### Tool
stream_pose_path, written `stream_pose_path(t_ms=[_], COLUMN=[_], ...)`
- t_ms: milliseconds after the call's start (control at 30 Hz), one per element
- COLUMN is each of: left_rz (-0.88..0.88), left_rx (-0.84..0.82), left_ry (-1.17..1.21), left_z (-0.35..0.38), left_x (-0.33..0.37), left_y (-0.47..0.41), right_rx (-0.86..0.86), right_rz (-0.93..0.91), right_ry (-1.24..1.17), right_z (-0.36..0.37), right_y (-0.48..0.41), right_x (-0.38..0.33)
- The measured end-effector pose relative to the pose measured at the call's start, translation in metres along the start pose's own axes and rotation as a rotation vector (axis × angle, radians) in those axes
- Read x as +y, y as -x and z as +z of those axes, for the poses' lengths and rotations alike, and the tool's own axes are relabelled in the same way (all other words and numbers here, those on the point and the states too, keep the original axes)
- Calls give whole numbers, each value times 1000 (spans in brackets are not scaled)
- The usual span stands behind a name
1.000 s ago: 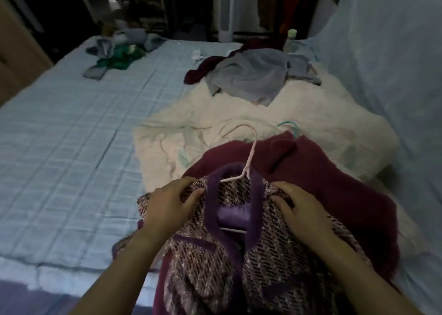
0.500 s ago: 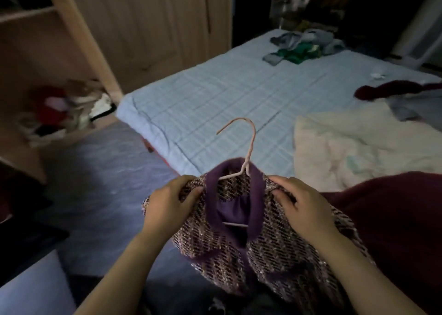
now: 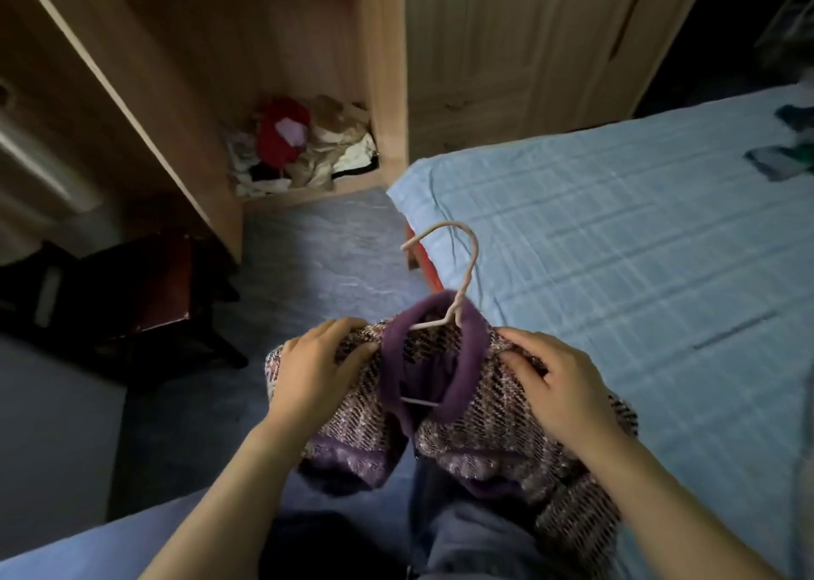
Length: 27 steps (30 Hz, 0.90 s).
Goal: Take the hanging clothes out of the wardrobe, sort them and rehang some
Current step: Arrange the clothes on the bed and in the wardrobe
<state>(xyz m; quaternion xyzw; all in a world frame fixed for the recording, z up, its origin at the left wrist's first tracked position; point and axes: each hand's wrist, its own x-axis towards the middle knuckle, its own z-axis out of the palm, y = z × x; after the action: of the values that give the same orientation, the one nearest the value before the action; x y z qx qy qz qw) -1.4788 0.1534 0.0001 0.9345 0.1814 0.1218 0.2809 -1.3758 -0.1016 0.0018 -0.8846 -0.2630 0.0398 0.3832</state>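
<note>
A purple tweed jacket (image 3: 480,429) with a plain purple collar hangs on a pale wire hanger (image 3: 458,284), whose hook sticks up above the collar. My left hand (image 3: 315,370) grips the jacket's left shoulder over the hanger's arm. On the other shoulder my right hand (image 3: 561,388) grips in the same way. I hold the jacket in front of me, above the floor by the bed's corner. The open wooden wardrobe (image 3: 246,51) stands ahead to the left.
A heap of red, white and beige clothes (image 3: 304,147) lies on the wardrobe's floor. The bed with a light blue checked cover (image 3: 638,244) fills the right side. A dark wooden stool (image 3: 136,288) stands at the left on the blue carpet (image 3: 317,253).
The view has swung left from the bed and its piled clothes to the wardrobe. Both hands keep the same grip on the jacket's shoulders, and the jacket has come along off the bed.
</note>
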Motion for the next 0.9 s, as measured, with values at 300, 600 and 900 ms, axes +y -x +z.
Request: stream_pose_path(t_ms=[300,600,900], left_rz=[-124,-242,-40], left_rx=[78,271,428], left_ry=[-86,-68,-77], left_z=[-57,-121,-256], left_x=[-79,-193,-266], left_y=[-234,-406,-693], right_rx=[-81,-210,48], right_rz=[-184,-366,-573], right_ry=[-27,-47,-89], right_z=[62,159,183], right_y=[-288,-535,-819], right_x=[-37,-112,-232])
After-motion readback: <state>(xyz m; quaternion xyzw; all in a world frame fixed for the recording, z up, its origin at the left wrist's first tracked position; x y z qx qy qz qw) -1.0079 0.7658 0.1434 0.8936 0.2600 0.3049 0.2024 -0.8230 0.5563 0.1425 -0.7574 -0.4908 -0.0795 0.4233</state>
